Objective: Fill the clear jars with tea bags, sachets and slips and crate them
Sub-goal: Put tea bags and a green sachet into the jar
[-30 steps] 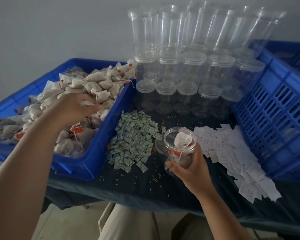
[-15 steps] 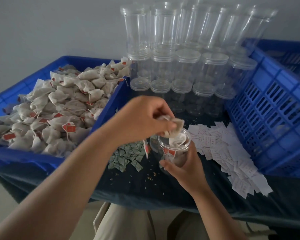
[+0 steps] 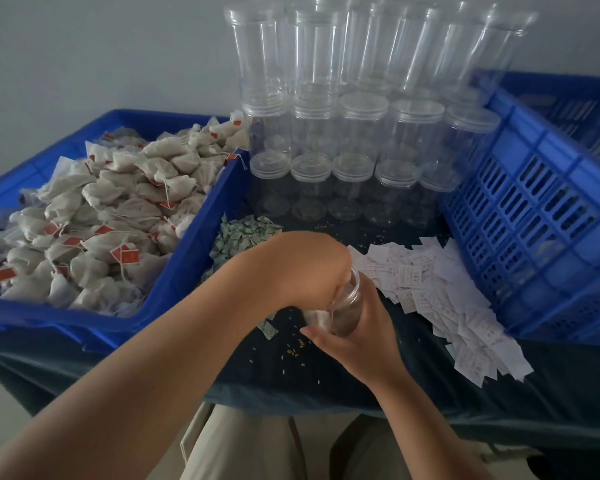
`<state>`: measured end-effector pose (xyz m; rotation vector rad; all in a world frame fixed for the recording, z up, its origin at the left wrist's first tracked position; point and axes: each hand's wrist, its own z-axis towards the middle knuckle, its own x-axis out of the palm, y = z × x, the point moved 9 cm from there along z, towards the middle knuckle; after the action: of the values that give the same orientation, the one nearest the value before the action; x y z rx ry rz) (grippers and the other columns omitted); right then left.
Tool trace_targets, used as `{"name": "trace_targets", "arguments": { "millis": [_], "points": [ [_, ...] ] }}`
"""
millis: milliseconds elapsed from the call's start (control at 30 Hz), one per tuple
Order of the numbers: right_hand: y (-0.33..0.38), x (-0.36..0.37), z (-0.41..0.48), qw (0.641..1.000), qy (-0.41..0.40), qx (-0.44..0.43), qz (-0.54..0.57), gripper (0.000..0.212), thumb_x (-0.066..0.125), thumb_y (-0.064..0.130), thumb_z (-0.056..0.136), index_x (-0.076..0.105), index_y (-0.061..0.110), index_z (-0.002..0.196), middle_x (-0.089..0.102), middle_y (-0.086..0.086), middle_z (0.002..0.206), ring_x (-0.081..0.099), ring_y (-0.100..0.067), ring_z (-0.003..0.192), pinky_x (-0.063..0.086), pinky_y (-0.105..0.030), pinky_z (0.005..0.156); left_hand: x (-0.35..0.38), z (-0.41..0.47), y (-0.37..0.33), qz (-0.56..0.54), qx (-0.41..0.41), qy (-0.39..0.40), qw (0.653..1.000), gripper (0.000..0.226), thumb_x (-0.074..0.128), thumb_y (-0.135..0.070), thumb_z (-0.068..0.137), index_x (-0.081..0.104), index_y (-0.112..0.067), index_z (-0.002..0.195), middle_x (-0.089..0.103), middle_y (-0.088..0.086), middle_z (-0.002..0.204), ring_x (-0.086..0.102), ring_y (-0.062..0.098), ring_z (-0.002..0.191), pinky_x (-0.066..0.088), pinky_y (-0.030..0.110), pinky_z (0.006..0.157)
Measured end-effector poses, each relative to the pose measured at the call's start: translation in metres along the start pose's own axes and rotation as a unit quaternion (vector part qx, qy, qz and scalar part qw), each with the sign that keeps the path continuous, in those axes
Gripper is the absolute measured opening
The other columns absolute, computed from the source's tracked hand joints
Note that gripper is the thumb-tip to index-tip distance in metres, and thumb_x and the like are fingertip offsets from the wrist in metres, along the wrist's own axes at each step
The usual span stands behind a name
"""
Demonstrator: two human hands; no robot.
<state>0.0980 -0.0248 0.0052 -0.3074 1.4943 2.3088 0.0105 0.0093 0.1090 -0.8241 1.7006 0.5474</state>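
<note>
We note soft, even, rather dim light with a cool cast; we cannot place its source. Shadows are faint. The stacked jars (image 3: 361, 109) splay outward toward the top edge, the upper right ones smeared, possibly by motion; the crate (image 3: 534, 209) is slightly soft.

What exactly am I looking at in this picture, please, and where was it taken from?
There is no machine here: a person works with bare hands, and one camera worn on the head looks down at them. The right hand grips a clear jar. The left hand covers its mouth, fingers hidden. On the dark table lie green sachets, white slips and stacked empty jars. A blue bin on the left holds tea bags; a blue crate stands on the right.
</note>
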Motion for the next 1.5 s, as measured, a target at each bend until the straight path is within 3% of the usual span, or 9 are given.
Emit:
{"name": "trace_targets", "arguments": {
  "millis": [133, 300, 467, 600, 800, 900, 1067, 1200, 1500],
  "points": [
    [0.000, -0.002, -0.001, 1.000, -0.014, 0.008, 0.010, 0.081, 0.095, 0.058, 0.069, 0.045, 0.061, 0.133, 0.066, 0.026, 0.126, 0.070, -0.001, 0.110, 0.054, -0.009, 0.082, -0.021, 0.004, -0.003, 0.005, 0.000, -0.104, 0.995, 0.013, 0.063, -0.021, 0.099, 0.075, -0.023, 0.095, 0.070, -0.006, 0.088, 0.066, 0.011, 0.079, 0.055, 0.029, 0.075],
    [-0.003, -0.004, -0.002, 0.999, -0.019, 0.021, 0.033, 0.082, 0.096, 0.053, 0.071, 0.046, 0.060, 0.135, 0.067, 0.022, 0.129, 0.071, -0.005, 0.114, 0.060, -0.018, 0.088, -0.007, 0.012, -0.004, -0.121, 0.006, 0.006, 0.993, 0.032, 0.052, -0.011, 0.103, 0.076, -0.032, 0.098, 0.076, -0.012, 0.105, 0.072, 0.010, 0.090, 0.058, 0.036, 0.075],
    [-0.005, -0.009, 0.000, 0.997, -0.038, 0.034, 0.052, 0.081, 0.094, 0.058, 0.071, 0.047, 0.054, 0.137, 0.066, 0.025, 0.130, 0.067, -0.001, 0.119, 0.051, -0.008, 0.092, -0.044, -0.026, 0.058, -0.280, -0.070, -0.282, 0.915, 0.018, 0.054, -0.047, 0.106, 0.067, -0.046, 0.117, 0.070, -0.027, 0.095, 0.067, -0.007, 0.070, 0.051, 0.014, 0.055],
    [-0.006, -0.007, -0.001, 0.997, -0.029, 0.028, 0.060, 0.078, 0.095, 0.051, 0.074, 0.049, 0.052, 0.137, 0.067, 0.020, 0.131, 0.068, -0.007, 0.120, 0.051, -0.011, 0.093, 0.032, -0.036, 0.071, -0.369, -0.140, -0.088, 0.915, 0.083, 0.045, -0.093, 0.084, 0.050, -0.040, 0.148, 0.068, -0.026, 0.118, 0.071, -0.002, 0.094, 0.056, 0.026, 0.083],
    [-0.004, -0.002, 0.000, 0.999, -0.012, 0.021, 0.029, 0.081, 0.096, 0.056, 0.071, 0.047, 0.059, 0.136, 0.062, 0.026, 0.132, 0.066, -0.002, 0.120, 0.049, -0.007, 0.092, 0.054, -0.060, 0.080, -0.515, -0.144, -0.230, 0.813, 0.027, 0.077, -0.056, 0.081, 0.076, -0.039, 0.102, 0.080, -0.016, 0.094, 0.078, 0.004, 0.086, 0.065, 0.030, 0.082],
    [-0.006, -0.003, 0.000, 0.999, -0.018, 0.019, 0.036, 0.082, 0.096, 0.054, 0.072, 0.047, 0.059, 0.137, 0.063, 0.026, 0.133, 0.065, -0.001, 0.122, 0.048, -0.007, 0.094, 0.048, -0.066, 0.086, -0.478, -0.150, -0.271, 0.822, 0.016, 0.074, -0.052, 0.087, 0.073, -0.048, 0.102, 0.078, -0.022, 0.098, 0.075, -0.001, 0.087, 0.061, 0.026, 0.081],
    [-0.005, -0.006, -0.001, 0.998, -0.024, 0.025, 0.054, 0.079, 0.095, 0.056, 0.074, 0.047, 0.059, 0.136, 0.066, 0.024, 0.132, 0.067, -0.003, 0.121, 0.050, -0.009, 0.093, 0.082, -0.048, 0.057, -0.547, -0.099, -0.114, 0.823, 0.036, 0.070, -0.038, 0.101, 0.057, -0.054, 0.130, 0.066, -0.039, 0.124, 0.071, -0.006, 0.106, 0.060, 0.026, 0.096],
    [-0.005, -0.008, 0.003, 0.997, -0.036, 0.026, 0.058, 0.080, 0.095, 0.057, 0.074, 0.046, 0.059, 0.137, 0.065, 0.025, 0.132, 0.067, -0.002, 0.121, 0.050, -0.009, 0.093, 0.064, -0.060, 0.067, -0.429, -0.146, -0.315, 0.834, 0.011, 0.070, -0.038, 0.101, 0.071, -0.044, 0.109, 0.076, -0.028, 0.096, 0.075, -0.004, 0.083, 0.060, 0.013, 0.075],
    [-0.007, -0.004, 0.000, 0.997, -0.020, 0.027, 0.064, 0.082, 0.093, 0.062, 0.075, 0.045, 0.056, 0.141, 0.064, 0.022, 0.136, 0.066, -0.005, 0.125, 0.050, -0.010, 0.097, 0.099, -0.033, 0.056, -0.725, -0.158, -0.205, 0.639, 0.036, 0.045, -0.040, 0.114, 0.078, -0.029, 0.123, 0.079, -0.002, 0.122, 0.074, 0.017, 0.118, 0.053, 0.046, 0.112]
  ]
}}
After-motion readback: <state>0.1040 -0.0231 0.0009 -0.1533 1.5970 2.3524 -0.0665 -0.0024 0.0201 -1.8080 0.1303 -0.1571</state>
